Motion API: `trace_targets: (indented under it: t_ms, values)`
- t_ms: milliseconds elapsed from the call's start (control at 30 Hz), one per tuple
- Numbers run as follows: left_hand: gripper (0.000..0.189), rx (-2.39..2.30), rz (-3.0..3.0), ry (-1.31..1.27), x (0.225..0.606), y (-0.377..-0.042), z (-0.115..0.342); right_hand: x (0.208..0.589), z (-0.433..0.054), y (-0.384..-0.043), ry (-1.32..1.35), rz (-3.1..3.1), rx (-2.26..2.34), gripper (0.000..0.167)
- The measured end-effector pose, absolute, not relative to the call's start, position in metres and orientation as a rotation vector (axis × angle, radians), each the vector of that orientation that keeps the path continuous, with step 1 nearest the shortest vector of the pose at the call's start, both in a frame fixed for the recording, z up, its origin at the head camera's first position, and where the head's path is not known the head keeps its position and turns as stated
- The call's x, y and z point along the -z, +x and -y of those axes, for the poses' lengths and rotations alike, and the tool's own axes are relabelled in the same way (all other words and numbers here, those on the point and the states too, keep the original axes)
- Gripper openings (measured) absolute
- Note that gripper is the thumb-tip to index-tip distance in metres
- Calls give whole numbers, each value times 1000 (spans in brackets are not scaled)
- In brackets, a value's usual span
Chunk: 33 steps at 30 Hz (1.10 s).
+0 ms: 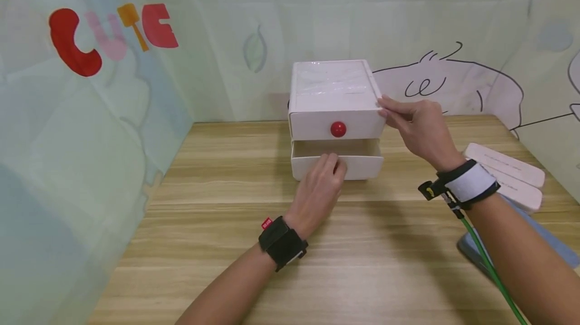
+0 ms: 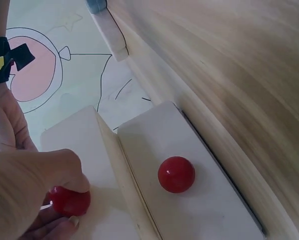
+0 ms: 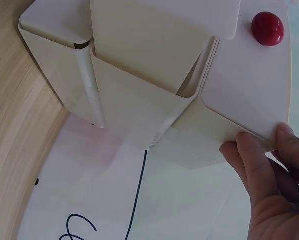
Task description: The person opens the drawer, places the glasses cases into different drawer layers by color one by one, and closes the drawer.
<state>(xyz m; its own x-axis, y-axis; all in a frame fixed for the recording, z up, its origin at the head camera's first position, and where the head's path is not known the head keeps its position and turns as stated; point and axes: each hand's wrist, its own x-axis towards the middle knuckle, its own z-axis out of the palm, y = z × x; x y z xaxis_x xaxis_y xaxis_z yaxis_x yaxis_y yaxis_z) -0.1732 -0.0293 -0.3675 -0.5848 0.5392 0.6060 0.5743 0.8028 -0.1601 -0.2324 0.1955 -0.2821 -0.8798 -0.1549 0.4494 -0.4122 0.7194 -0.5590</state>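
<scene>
Pinching with the left hand (image 1: 319,179) a glossy red ball-shaped knob (image 2: 69,202) on the middle drawer (image 1: 363,168), a white open-topped plastic box, pulled partway out of a three-tier white boxy plastic cabinet (image 1: 335,87)

Gripping with the right hand (image 1: 422,126), with thumb on the front edge and fingers along the side, the cabinet's upper right front corner, next to the white rectangular top drawer (image 1: 312,126), pushed in, with a red round knob (image 1: 338,129)

Below the held knob, in the left wrist view, a white rectangular bottom drawer (image 2: 199,210) with a third red knob (image 2: 176,174)

With the cabinet upright near the far edge of a pale wood-grained table (image 1: 217,214), just in front of a pale green printed backdrop (image 1: 226,17) with red, pink and orange lettering (image 1: 151,25)

Near the right forearm, two long white round-cornered blocks (image 1: 512,165), side by side, and a flat blue slab (image 1: 546,230) partly hidden by the arm

On the left wrist, a black strap (image 1: 283,244); on the right, a black-and-white strap (image 1: 471,184) with a green cable (image 1: 487,258)
</scene>
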Motion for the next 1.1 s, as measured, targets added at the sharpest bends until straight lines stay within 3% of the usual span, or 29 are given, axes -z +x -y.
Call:
trace_targets:
  t_ms: [1100]
  values:
    - [18,85,2337,-858,364,-151,32,285,-198,-232,489,2538,-970,39]
